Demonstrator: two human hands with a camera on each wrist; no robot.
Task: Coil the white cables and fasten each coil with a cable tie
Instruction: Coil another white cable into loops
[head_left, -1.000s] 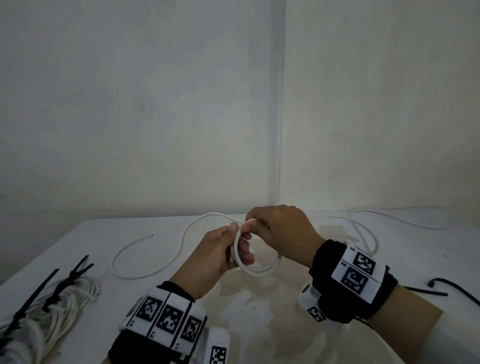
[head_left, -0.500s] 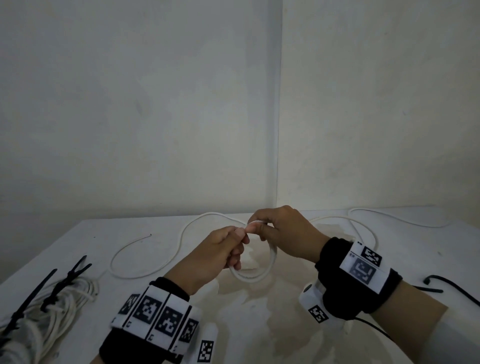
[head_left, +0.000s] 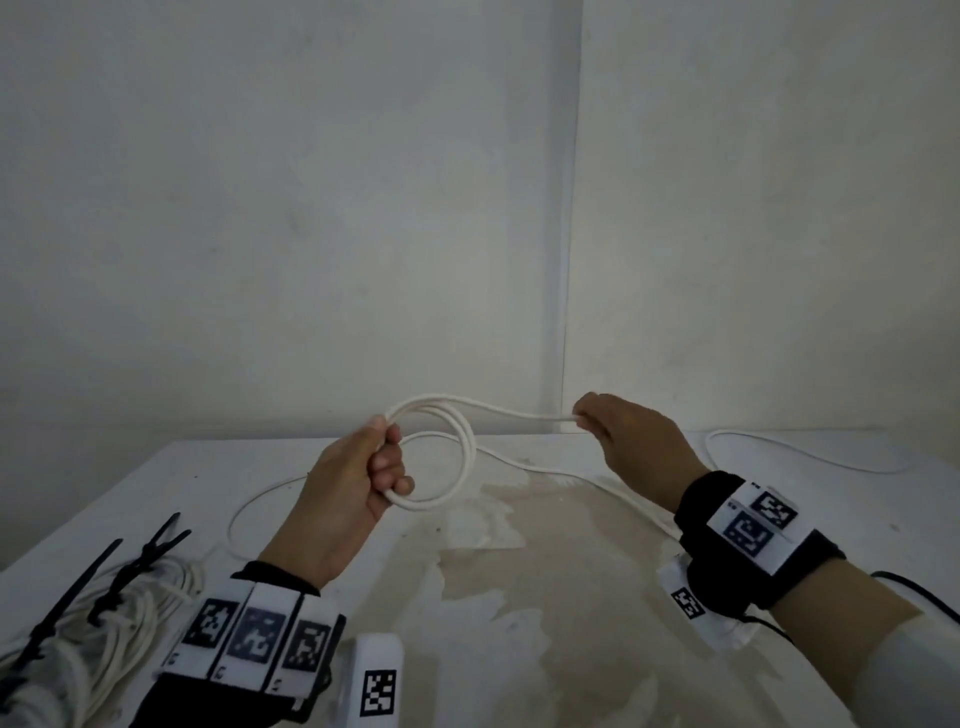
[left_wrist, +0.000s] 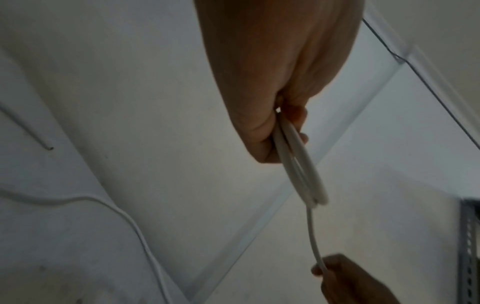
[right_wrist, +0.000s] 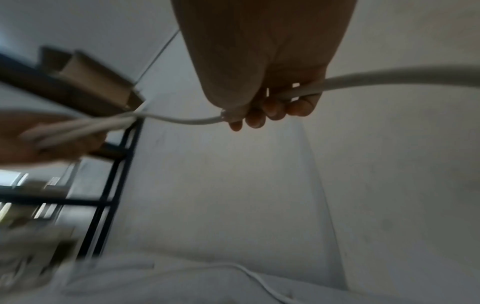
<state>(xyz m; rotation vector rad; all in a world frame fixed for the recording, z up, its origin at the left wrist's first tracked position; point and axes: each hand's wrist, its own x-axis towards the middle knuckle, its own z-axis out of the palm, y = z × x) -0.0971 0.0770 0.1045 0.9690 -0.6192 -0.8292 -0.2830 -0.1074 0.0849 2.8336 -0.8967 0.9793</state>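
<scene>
only the right wrist view showed a dark shelf frame (right_wrist: 111, 181); only the head view showed the tied bundle (head_left: 130, 608) with two black ties (head_left: 140, 566) at the desk's (head_left: 519, 597) left edge. the left hand (head_left: 358, 478) gripped two or three loops of cable (head_left: 457, 457) above the desk. the right hand (head_left: 634, 436) pinched the strand leading off the loops. the rest trailed across the desk.
</scene>
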